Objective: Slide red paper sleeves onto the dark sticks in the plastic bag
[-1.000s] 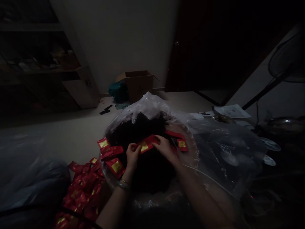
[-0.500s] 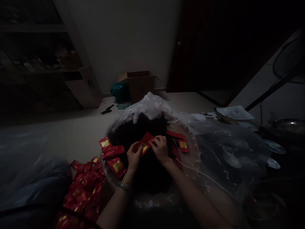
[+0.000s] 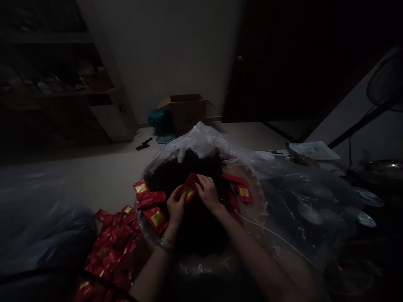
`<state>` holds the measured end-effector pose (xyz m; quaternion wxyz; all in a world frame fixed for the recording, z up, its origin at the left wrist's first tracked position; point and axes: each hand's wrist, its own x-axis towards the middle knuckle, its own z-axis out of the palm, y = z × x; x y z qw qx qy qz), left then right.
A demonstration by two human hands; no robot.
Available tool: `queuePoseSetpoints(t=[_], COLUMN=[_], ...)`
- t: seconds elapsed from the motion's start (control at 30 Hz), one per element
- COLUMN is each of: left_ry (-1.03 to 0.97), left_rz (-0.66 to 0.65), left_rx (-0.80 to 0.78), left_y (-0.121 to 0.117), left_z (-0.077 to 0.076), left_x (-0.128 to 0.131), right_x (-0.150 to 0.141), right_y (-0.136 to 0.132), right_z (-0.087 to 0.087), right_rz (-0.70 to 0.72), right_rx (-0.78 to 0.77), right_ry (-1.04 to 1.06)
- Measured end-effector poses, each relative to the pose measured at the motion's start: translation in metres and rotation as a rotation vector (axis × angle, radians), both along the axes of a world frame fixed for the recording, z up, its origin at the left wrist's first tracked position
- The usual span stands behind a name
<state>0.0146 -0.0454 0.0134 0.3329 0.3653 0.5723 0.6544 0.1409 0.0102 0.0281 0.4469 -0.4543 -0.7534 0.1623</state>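
Observation:
Both my hands hold one small red packet (image 3: 190,187) with a gold label, above a big clear plastic bag (image 3: 201,140) full of dark loose material. My left hand (image 3: 176,205) pinches its lower end; a bangle is on that wrist. My right hand (image 3: 208,193) grips its upper end, fingers closed. More red packets (image 3: 151,205) lie on the bag's rim to the left, and others (image 3: 242,191) to the right. A heap of red packets (image 3: 110,247) lies on the floor at lower left.
The room is dim. A cardboard box (image 3: 187,111) and a green bundle (image 3: 159,119) stand by the far wall, a shelf unit (image 3: 107,105) at left, a dark door (image 3: 283,63) behind. Papers (image 3: 315,149), a fan stand (image 3: 355,123) and metal dishes (image 3: 368,197) are at right. A white cord (image 3: 277,237) crosses the bag.
The packet has turned from nearly level to steeply tilted between my hands, which have drawn closer together. The view has shifted slightly left.

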Motion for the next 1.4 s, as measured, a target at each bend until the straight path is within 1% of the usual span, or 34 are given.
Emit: queuePoseSetpoints(t=[0.07, 0.17, 0.27, 0.3, 0.37, 0.43, 0.5, 0.6, 0.63, 0.67, 0.7, 0.77, 0.87, 0.93, 0.97, 1.03, 1.13, 1.23, 1.3, 1.37, 1.4], left_ry=[-0.003, 0.02, 0.067, 0.082, 0.109, 0.144, 0.211, 0.352, 0.376, 0.369, 0.33, 0.196, 0.024, -0.019, -0.025, -0.015, -0.007, -0.086, -0.152, -0.17, -0.154], left_rz=[-0.001, -0.002, -0.023, -0.03, -0.018, 0.051, 0.164, 0.358, 0.392, 0.397, 0.375, 0.279, 0.164, 0.115, 0.091, 0.049, -0.003, -0.118, -0.196, -0.221, -0.216], left_rx=[-0.005, -0.005, 0.026, 0.037, 0.037, 0.016, 0.012, 0.055, 0.069, 0.077, 0.081, 0.09, 0.103, 0.087, 0.072, 0.054, 0.063, 0.024, -0.01, -0.006, 0.009], left_y=[0.0, -0.001, -0.002, -0.002, -0.002, -0.001, 0.001, 0.002, 0.002, 0.001, 0.001, 0.001, 0.0, -0.001, -0.002, -0.004, -0.006, -0.005, -0.005, -0.004, -0.004], left_z=[0.0, 0.0, -0.001, -0.002, -0.003, -0.005, -0.005, -0.004, -0.003, -0.002, -0.001, 0.0, 0.003, 0.005, 0.006, 0.008, 0.009, 0.008, 0.006, 0.005, 0.005], left_x=[0.0, 0.0, 0.001, 0.001, -0.001, -0.006, -0.011, -0.016, -0.017, -0.017, -0.016, -0.013, -0.009, -0.007, -0.007, -0.004, 0.0, 0.001, 0.001, 0.0, 0.0], right_x=[0.001, 0.004, 0.008, 0.009, 0.008, 0.005, 0.001, -0.002, -0.002, -0.001, 0.0, 0.005, 0.015, 0.022, 0.024, 0.028, 0.032, 0.035, 0.037, 0.037, 0.038], right_y=[-0.001, 0.005, 0.017, 0.02, 0.022, 0.021, 0.016, 0.009, 0.007, 0.006, 0.004, 0.001, -0.003, -0.003, -0.003, -0.002, 0.0, -0.001, -0.003, -0.003, -0.003], right_z=[-0.001, 0.003, 0.011, 0.014, 0.02, 0.024, 0.027, 0.028, 0.028, 0.028, 0.028, 0.028, 0.031, 0.032, 0.031, 0.029, 0.024, 0.02, 0.02, 0.018, 0.017], right_rz=[-0.04, -0.107, -0.075, -0.056, -0.02, 0.026, 0.06, 0.074, 0.07, 0.071, 0.08, 0.132, 0.307, 0.411, 0.435, 0.417, 0.341, 0.346, 0.393, 0.411, 0.387], right_rx=[0.003, -0.066, -0.179, -0.198, -0.186, -0.132, -0.102, -0.144, -0.164, -0.183, -0.201, -0.252, -0.413, -0.537, -0.579, -0.604, -0.566, -0.563, -0.613, -0.698, -0.737], right_ry=[0.029, 0.049, 0.001, -0.03, -0.081, -0.093, -0.074, -0.052, -0.045, -0.034, -0.01, 0.092, 0.285, 0.311, 0.299, 0.302, 0.402, 0.432, 0.385, 0.346, 0.343])
